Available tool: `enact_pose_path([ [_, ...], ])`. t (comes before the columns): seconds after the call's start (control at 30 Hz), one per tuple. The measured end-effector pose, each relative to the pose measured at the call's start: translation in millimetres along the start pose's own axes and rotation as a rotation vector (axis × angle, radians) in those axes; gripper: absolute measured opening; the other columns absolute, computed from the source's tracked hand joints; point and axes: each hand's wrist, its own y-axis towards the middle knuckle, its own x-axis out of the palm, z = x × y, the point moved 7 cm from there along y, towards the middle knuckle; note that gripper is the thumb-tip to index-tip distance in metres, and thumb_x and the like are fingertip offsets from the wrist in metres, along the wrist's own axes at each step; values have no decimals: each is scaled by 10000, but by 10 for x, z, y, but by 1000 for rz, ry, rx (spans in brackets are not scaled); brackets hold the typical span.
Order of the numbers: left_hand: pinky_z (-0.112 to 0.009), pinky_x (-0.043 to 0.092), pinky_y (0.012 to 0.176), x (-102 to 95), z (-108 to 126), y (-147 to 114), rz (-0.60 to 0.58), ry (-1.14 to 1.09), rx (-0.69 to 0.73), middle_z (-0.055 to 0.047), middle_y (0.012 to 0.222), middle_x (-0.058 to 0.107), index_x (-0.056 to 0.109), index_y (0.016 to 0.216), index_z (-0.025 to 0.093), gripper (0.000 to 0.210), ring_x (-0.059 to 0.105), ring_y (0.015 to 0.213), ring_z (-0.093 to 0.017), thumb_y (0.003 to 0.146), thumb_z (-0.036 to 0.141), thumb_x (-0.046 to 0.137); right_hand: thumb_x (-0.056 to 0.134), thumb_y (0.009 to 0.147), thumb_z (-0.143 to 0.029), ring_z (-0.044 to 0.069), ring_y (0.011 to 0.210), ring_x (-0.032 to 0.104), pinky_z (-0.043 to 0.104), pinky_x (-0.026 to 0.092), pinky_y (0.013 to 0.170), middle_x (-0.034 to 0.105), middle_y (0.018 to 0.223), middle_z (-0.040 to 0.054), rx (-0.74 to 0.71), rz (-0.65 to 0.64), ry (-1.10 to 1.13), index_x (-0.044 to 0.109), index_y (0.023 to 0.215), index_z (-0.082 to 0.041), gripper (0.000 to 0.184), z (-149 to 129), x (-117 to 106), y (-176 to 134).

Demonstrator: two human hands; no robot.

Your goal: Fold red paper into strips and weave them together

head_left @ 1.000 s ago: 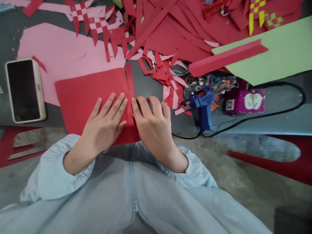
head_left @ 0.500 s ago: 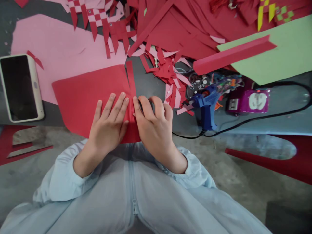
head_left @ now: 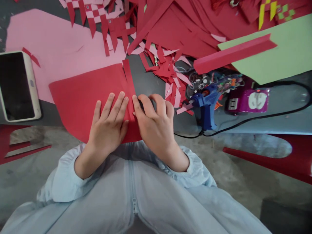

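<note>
A red sheet of paper point(head_left: 80, 94) lies in front of me, its right edge folded into a narrow strip. At the far end a gap parts the strip from the sheet. My left hand point(head_left: 107, 123) rests flat on the sheet, fingers stretched out. Beside it, my right hand point(head_left: 156, 122) has curled fingers, with index finger and thumb at the folded edge. Its palm side is hidden. Under the sheet's far left part lies a larger pink paper point(head_left: 44, 42).
A phone point(head_left: 17, 86) lies at left. To the right are a blue glue gun point(head_left: 208, 105), a purple power adapter point(head_left: 255, 99) with a black cable, and green paper point(head_left: 275, 61) under a folded red strip point(head_left: 234, 53). Paper scraps point(head_left: 165, 70) and woven pieces point(head_left: 95, 14) fill the back.
The view has shifted a little. The far end of the red sheet sits slightly further left, and my right hand has moved slightly along the folded edge. The left hand stays nearly still.
</note>
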Motion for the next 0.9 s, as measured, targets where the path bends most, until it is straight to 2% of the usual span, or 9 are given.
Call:
enact_pose_path([
  [0.17,-505,161,1268,-54,7,18,4,5,2,-100,1635,352,277,1605,202,633,304,1540,-277,992,290,408,419,1009,-180,305,1270,518,473,397,1008,611,1419,144,-2,-7,33,536,1452,-189,458,40,-40,54],
  [0.47,-487,165,1256,-29,-48,50,11,-1,-28,-63,1625,386,313,1594,245,619,346,1521,-267,989,335,409,344,1013,-147,276,1275,511,445,405,979,637,1394,111,-11,16,-2,590,1387,-199,451,-14,-26,77],
  [0.9,-507,128,1276,35,9,-9,83,-46,-58,-58,1633,375,259,1610,270,630,317,1535,-265,1000,318,408,334,1009,-139,287,1267,517,442,417,946,658,1367,88,-2,35,-31,633,1333,-242,453,-33,-15,64],
])
